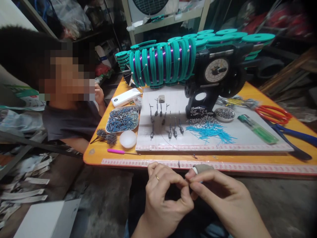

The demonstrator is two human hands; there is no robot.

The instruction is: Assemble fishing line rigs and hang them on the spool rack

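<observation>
My left hand (168, 195) and my right hand (218, 195) meet in front of the table's near edge, thumbs and forefingers pinched together. What lies between the fingertips is too small to make out. A grey wrap covers one finger of my right hand; a ring sits on my left. Just beyond, a small dark metal piece (179, 164) lies on the measuring tape (148, 163), and another small piece (195, 156) rests near it. Several dark sinker-like weights (169, 135) with thin stems are set out on the white board (158, 143). A thin line crosses the board towards my hands.
Green spools (162, 62) with purple line are mounted beside a black dialled machine (210, 76). Blue thin tubes (213, 132), a green cutter knife (259, 129), blue-handled pliers (297, 134), a pink-handled hook (116, 151) and a parts tray (122, 119) surround the board. A person (71, 122) sits left.
</observation>
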